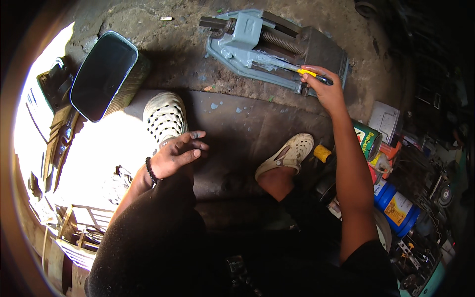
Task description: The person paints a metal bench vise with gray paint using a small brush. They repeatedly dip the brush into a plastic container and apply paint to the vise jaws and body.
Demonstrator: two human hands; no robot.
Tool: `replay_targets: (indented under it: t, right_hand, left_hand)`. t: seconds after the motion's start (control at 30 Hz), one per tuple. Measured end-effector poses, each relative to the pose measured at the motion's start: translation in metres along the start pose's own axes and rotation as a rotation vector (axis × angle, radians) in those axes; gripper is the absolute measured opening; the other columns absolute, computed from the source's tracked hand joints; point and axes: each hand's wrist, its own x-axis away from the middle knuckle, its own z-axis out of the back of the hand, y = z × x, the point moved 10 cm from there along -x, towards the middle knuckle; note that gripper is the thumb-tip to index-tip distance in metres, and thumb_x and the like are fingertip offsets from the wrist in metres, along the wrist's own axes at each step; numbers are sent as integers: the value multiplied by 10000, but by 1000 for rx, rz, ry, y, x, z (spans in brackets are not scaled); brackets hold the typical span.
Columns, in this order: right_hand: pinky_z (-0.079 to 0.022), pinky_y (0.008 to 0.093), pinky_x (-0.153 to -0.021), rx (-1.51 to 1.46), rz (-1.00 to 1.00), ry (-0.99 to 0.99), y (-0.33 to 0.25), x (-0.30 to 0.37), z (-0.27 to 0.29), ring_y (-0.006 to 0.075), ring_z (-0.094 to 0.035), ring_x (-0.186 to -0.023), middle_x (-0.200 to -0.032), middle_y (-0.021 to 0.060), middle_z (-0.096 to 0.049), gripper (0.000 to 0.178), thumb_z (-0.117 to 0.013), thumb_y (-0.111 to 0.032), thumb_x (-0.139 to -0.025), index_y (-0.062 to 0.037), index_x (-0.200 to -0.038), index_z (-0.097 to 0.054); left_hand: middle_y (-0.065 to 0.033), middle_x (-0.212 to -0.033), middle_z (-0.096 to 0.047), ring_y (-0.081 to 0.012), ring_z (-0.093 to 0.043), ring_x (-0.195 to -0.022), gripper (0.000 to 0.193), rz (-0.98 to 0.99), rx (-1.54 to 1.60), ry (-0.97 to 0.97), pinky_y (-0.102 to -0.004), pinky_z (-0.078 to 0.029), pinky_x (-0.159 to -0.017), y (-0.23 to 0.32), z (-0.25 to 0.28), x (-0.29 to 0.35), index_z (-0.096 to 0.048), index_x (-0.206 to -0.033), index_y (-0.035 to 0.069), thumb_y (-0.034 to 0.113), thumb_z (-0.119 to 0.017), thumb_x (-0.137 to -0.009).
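Workshop: heavy screw vise (pixel 274 55), rough stained ground (pixel 173 44), blue bucket (pixel 403 222), cluttered metal parts (pixel 409 254).

Extends right arm (pixel 354 168) forward, right hand (pixel 327 90) closed in a pinch grip. Positions left forearm (pixel 127 199) beside left thigh (pixel 153 222), left hand (pixel 173 156) relaxed, fingers (pixel 199 134) loosely bent.

Dark open bin (pixel 129 85) at left, blue container (pixel 396 209) at right, perhaps tools (pixel 410 255) near it.
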Motion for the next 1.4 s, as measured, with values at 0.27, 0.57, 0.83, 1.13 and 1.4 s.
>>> replay_targets:
  t: [0.27, 0.57, 0.83, 1.13, 1.4]
  right_hand:
    - [-511, 273, -896, 277, 105, 68, -10, 16, 14, 128, -679, -971, -1052, 77, -751, 237, -724, -84, -891, -10, -1114, -744]
    - [-542, 330, -850, 481, 280, 204, -61, 40, -18, 264, -737, -933, -1017, 158, -746, 223, -730, -63, -822, -9, -1038, -745]
    - [-550, 367, -810, 557, 304, 233, -73, 44, -32, 336, -722, -899, -967, 186, -726, 232, -731, -63, -807, 3, -1029, -732]
    - [-549, 421, -758, 742, 257, 217, -79, 37, -54, 392, -690, -838, -927, 204, -700, 241, -741, -98, -802, -10, -1026, -727]
    - [-550, 449, -740, 857, 264, 128, -85, 41, -72, 385, -670, -831, -926, 173, -661, 293, -753, -82, -790, -38, -1075, -704]
  left_hand:
    - [-136, -1269, -626, -193, -626, -1147, 570, -12, 5, -3, -330, -482, -997, -2, 1, 0, -370, -1486, -21, 191, -603, -1011]
    - [-134, -1278, -622, -200, -611, -1161, 578, 5, -31, -26, -340, -457, -1011, 0, 0, 0, -341, -1500, -16, 166, -591, -1012]
    - [-130, -1302, -613, -200, -605, -1179, 577, 18, -16, -31, -340, -451, -1019, -3, 0, 0, -341, -1504, -2, 171, -590, -1012]
    - [-134, -1280, -619, -194, -612, -1173, 568, -16, 17, -30, -330, -463, -1024, 0, 0, 1, -367, -1481, -32, 185, -603, -1012]
    - [-133, -1284, -612, -196, -605, -1180, 566, -16, 54, -41, -337, -466, -1024, -1, -1, 2, -357, -1486, -30, 173, -596, -1015]
